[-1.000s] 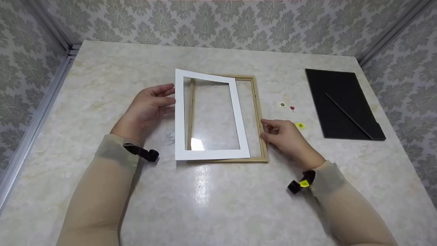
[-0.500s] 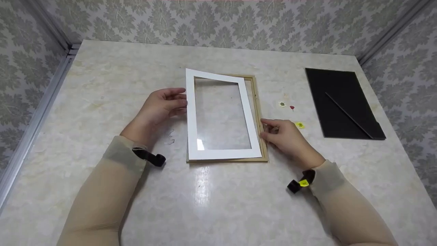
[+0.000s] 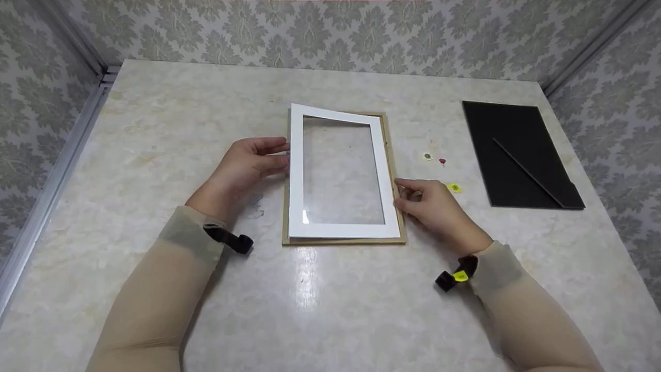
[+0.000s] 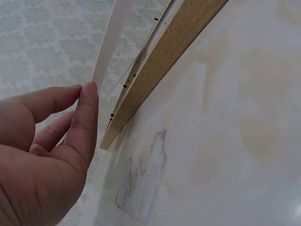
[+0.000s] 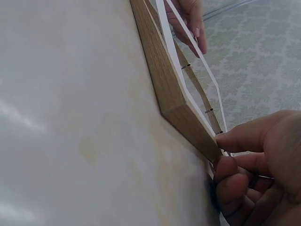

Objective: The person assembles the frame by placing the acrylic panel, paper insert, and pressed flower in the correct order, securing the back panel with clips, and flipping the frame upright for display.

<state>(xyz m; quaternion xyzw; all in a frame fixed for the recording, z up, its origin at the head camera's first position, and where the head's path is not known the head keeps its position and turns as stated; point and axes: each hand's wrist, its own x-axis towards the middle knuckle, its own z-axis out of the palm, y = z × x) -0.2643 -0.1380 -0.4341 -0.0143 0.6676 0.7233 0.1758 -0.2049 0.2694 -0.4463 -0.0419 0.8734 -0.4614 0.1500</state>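
Observation:
A white mat board (image 3: 297, 181) with a rectangular opening lies over a wooden picture frame (image 3: 346, 241), its far left corner raised. My left hand (image 3: 253, 160) pinches the mat's left edge between thumb and fingers. In the left wrist view, the mat (image 4: 109, 42) stands clear above the frame's side (image 4: 164, 56), where small dark tabs show. At the frame's right side, my right hand (image 3: 428, 204) grips the wooden edge with curled fingers. The right wrist view has the mat's right part down inside the frame (image 5: 164, 80). A glare spot shows within the opening.
Between the frame and a black backing board (image 3: 521, 175) at right lie small flower pieces: a white one (image 3: 427, 156), a red one (image 3: 442, 162) and a yellow one (image 3: 454, 188). A faint outlined patch (image 4: 141, 181) shows on the table beside the left hand.
My left hand has moved right with the mat, bringing it from overhanging the frame's left side to nearly lined up over the frame. The right hand and frame have stayed put.

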